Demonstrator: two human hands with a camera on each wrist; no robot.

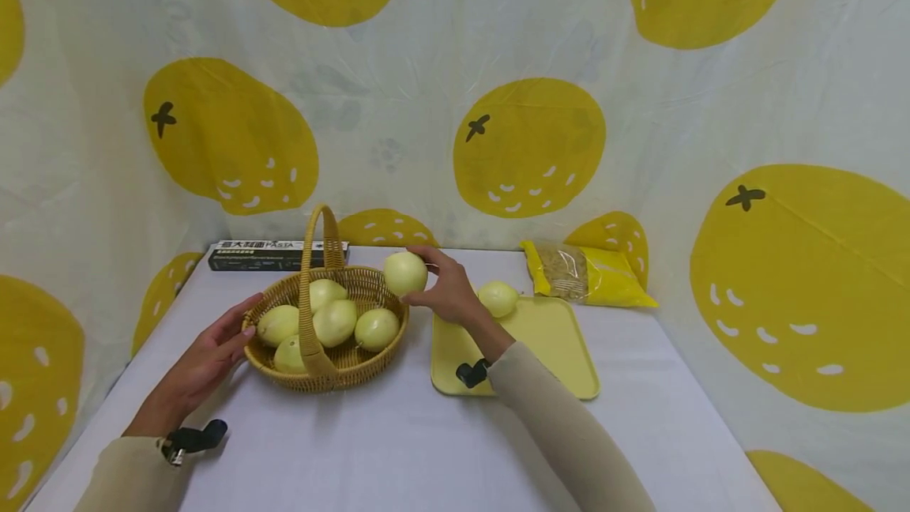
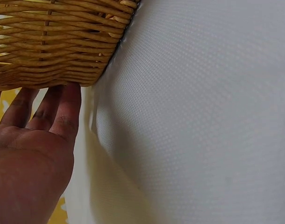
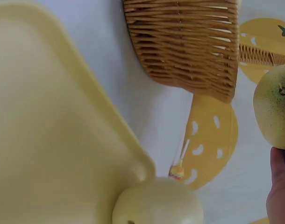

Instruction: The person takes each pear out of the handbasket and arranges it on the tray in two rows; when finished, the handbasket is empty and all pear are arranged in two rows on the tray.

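My right hand (image 1: 451, 291) holds a pale yellow melon (image 1: 405, 273) between thumb and fingers, above the right rim of a wicker basket (image 1: 362, 374). In the right wrist view the held melon (image 3: 275, 109) shows a stem scar and greenish specks, and only part of the hand (image 3: 280, 196) is visible. Several similar melons (image 1: 335, 323) lie in the basket under its arched handle. At the basket's left side, my left hand (image 1: 206, 358) touches the rim; in the left wrist view its fairly straight fingers (image 2: 65, 112) rest against the wickerwork. Another melon (image 1: 498, 299) sits at the yellow tray's (image 1: 547, 354) back edge.
A dark pasta box (image 1: 249, 257) lies behind the basket at the back left. A yellow bag (image 1: 590, 273) with a clear window lies behind the tray. In the right wrist view, a small lollipop (image 3: 176, 171) lies near the tray's corner. Fruit-printed cloth hangs around the white table.
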